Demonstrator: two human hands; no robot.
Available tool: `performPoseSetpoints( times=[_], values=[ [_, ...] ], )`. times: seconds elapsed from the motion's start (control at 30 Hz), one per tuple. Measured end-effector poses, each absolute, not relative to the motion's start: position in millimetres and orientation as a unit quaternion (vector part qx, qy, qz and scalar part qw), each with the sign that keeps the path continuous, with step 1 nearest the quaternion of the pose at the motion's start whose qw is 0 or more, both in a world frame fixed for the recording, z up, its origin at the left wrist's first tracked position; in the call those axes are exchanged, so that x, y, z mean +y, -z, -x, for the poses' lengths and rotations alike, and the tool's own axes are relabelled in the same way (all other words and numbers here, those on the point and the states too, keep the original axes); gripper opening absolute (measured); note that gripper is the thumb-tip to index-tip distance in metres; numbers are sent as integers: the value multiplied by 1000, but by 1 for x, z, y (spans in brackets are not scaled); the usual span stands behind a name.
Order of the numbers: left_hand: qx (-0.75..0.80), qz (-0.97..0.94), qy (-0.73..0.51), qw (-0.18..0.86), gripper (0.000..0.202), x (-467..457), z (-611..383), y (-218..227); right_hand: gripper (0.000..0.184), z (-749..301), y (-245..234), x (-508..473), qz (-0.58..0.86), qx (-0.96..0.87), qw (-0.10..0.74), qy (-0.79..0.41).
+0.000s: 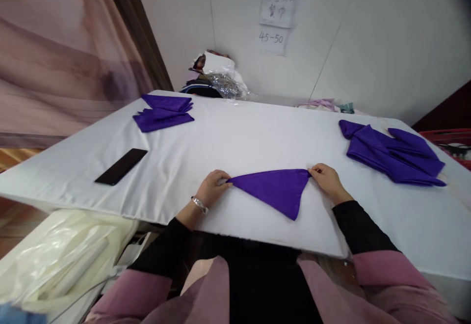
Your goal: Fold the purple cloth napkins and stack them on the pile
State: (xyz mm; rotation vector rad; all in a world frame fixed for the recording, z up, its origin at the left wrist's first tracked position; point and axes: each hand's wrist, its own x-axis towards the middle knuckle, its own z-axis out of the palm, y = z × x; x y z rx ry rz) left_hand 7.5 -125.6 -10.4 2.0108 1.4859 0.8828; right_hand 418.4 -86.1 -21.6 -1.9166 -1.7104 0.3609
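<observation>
A purple cloth napkin point(274, 190), folded to a triangle, lies near the front edge of the white-covered table point(235, 137). My left hand point(213, 186), with a silver bracelet at the wrist, pinches its left corner. At the upper right corner, my right hand point(328, 180) grips the cloth between thumb and fingers. The napkin's long edge runs taut between both hands, and its third corner points down toward me.
Folded purple napkins point(165, 113) lie at the back left, and a looser purple pile point(392, 154) at the right. A dark flat phone-like slab point(121, 167) rests at the left. Plastic-wrapped cloth point(224, 76) stands behind the table. Handwritten paper signs point(277, 5) hang on the wall.
</observation>
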Motion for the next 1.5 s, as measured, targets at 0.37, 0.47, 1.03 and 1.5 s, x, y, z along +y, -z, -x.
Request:
performPoseSetpoints(
  times=[0.37,0.47,1.03,1.5],
  values=[
    [493,-789,-286,228,17,-107,-4,19,24,-422,27,-85,691,-636,311,-144],
    [475,-810,-266,218,22,-105,-3,17,24,-423,28,-84,686,-641,316,-141],
    [567,-808,-117,110,32,-105,-60,-23,16,-416,26,-78,699,-635,306,-121],
    [579,-773,-199,167,45,-114,-73,-25,16,-420,29,-75,670,-648,334,-141]
  ],
)
